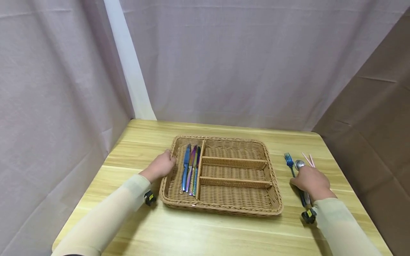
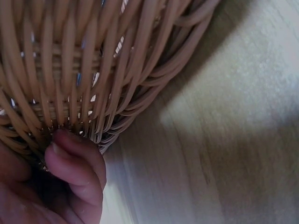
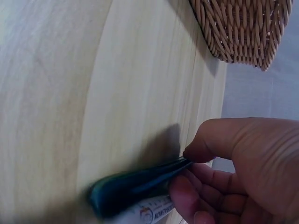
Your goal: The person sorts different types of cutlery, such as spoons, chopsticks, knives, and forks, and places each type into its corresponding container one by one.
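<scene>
My left hand [image 1: 161, 165] grips the left rim of a woven wicker cutlery basket [image 1: 235, 199]. In the left wrist view its curled fingers [image 2: 77, 163] press against the weave. Several shiny knives [image 1: 187, 167], blue and rainbow-coloured, lie in the basket's left compartment. To the right of the basket, my right hand [image 1: 312, 183] pinches a blue fork [image 1: 289, 161] between thumb and fingers; its dark handle [image 3: 135, 186] sticks out below. A spoon [image 1: 299, 164] and pink chopsticks [image 1: 311, 160] lie beside the fork, partly hidden under that hand. A white printed handle [image 3: 152, 211] shows beside the fork's handle.
The basket's other three compartments, split by wicker dividers [image 1: 235, 163], hold nothing visible. A light wooden table [image 1: 179, 231] lies under everything. Grey-mauve curtains [image 1: 224, 71] hang behind it and at the left, with a brown one [image 1: 374, 124] on the right.
</scene>
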The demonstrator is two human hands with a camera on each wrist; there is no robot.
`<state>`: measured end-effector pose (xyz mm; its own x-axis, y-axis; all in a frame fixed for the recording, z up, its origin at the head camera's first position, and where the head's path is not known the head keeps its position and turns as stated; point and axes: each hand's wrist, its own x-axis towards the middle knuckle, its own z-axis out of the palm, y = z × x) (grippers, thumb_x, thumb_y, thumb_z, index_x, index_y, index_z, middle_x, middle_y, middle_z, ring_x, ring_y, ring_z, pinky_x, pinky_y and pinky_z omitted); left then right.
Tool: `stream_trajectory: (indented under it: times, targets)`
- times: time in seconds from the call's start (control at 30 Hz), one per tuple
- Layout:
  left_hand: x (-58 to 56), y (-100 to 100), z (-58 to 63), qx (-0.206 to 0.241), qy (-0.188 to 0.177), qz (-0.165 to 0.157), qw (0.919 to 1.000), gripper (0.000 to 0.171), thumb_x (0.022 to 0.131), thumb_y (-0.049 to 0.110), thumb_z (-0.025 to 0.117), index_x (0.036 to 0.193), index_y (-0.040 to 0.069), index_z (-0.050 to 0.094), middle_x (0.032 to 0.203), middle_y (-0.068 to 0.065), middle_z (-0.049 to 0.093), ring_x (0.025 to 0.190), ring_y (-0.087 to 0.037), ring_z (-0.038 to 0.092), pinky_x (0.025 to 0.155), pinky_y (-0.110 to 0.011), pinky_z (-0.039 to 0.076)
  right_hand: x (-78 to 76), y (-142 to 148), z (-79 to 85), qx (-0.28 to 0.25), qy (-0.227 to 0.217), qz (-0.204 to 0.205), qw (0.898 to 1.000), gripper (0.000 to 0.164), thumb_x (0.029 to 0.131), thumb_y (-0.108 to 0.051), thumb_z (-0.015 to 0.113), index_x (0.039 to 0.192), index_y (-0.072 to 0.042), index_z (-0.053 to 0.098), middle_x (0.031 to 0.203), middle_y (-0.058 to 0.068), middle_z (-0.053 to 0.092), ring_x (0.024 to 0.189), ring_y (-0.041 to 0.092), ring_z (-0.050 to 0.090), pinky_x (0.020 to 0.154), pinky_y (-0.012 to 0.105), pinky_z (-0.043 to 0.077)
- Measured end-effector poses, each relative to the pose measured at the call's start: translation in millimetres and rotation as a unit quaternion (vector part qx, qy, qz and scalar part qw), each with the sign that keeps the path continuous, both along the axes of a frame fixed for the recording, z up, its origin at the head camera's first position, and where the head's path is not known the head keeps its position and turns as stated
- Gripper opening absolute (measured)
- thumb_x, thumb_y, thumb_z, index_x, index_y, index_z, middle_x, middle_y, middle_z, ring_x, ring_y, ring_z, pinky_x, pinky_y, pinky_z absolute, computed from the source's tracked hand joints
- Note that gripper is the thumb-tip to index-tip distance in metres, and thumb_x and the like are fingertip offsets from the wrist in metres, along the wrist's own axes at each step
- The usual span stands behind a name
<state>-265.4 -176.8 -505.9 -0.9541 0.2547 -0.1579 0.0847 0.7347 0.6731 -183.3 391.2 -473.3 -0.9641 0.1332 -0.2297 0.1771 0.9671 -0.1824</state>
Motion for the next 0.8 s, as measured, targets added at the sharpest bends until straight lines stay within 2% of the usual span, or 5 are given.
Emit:
stream_trajectory:
  times: [0.23,0.33,0.43,0.6,0.8]
  targets:
    - [-0.9,-1.6,1.2,0.0,-0.002,0.0,1.0,0.056,0.117,0.028,0.038,0.156,-0.011,0.037,0.133,-0.032,0.064,0.116,-0.038,0.07,0.098,-0.053,0.062,-0.2,1.3,2.8,0.003,0.018,0.02,1.0,0.032,0.087,-0.031,0.076,0.097,-0.002,0.064,0.1,0.033,0.067,0.077,0.04,0.062,0.062,0.061,0.054]
    - [-1.8,-2.0,0.4,0.005,-0.003,-0.001,1.0,0.055,0.116,0.027,0.038,0.155,-0.011,0.038,0.129,-0.031,0.065,0.112,-0.037,0.07,0.094,-0.051,0.064,0.6,-0.5,6.6,-0.001,0.036,0.035,0.999,0.026,0.088,-0.029,0.076,0.081,-0.008,0.062,0.082,0.02,0.066,0.07,0.034,0.059,0.06,0.056,0.052]
    - [-2.2,-3.2,-0.9,0.006,-0.001,0.0,1.0,0.054,0.116,0.027,0.039,0.155,-0.011,0.038,0.126,-0.029,0.066,0.108,-0.034,0.07,0.091,-0.049,0.065,1.1,-7.1,13.2,-0.009,0.065,0.058,0.996,0.034,0.089,-0.025,0.074,0.064,-0.016,0.053,0.063,0.004,0.053,0.06,0.025,0.05,0.056,0.046,0.046]
    - [-2.4,-3.6,-2.9,0.003,0.002,0.0,1.0,0.054,0.116,0.027,0.039,0.154,-0.011,0.04,0.122,-0.026,0.066,0.104,-0.032,0.069,0.092,-0.049,0.064,0.0,-29.2,32.9,-0.012,0.119,0.089,0.989,0.038,0.087,-0.019,0.068,0.058,-0.022,0.043,0.056,-0.008,0.035,0.054,0.016,0.036,0.054,0.035,0.032]
    - [-2.0,-1.4,-2.9,-0.003,0.007,0.002,1.0,0.055,0.116,0.029,0.038,0.155,-0.011,0.04,0.132,-0.031,0.065,0.116,-0.039,0.068,0.102,-0.056,0.059,1.1,-62.9,66.3,0.003,0.158,0.131,0.979,0.026,0.084,-0.015,0.066,0.063,-0.021,0.051,0.06,-0.005,0.046,0.058,0.018,0.043,0.057,0.036,0.035]
